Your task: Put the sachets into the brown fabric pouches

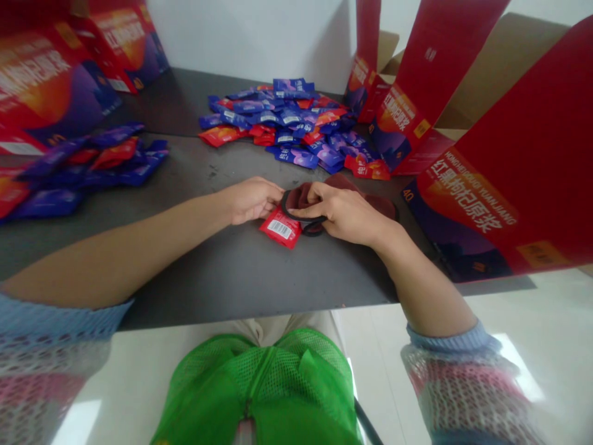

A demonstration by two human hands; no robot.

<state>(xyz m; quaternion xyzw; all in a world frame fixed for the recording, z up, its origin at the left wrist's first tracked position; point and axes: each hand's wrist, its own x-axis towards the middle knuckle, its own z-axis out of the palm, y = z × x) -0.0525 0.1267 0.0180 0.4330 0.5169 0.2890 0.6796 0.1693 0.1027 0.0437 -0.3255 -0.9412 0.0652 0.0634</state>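
Observation:
Near the middle of the grey table, a red sachet (280, 227) with a white barcode label lies between my two hands. My left hand (256, 199) is at its upper left, fingers bent together; what they pinch, if anything, is too small to make out. My right hand (340, 210) is closed on a brown cloth item with black edging (299, 198), which touches the sachet's upper right side. More of the brown cloth (345, 182) extends behind my right hand.
A pile of blue and red sachets (287, 120) lies at the back centre, another sachet pile (88, 164) at the left. Red printed boxes stand at the left (50, 86) and, with flaps up, at the right (491, 204). The table's front edge (278, 314) runs before my green mesh vest (259, 383).

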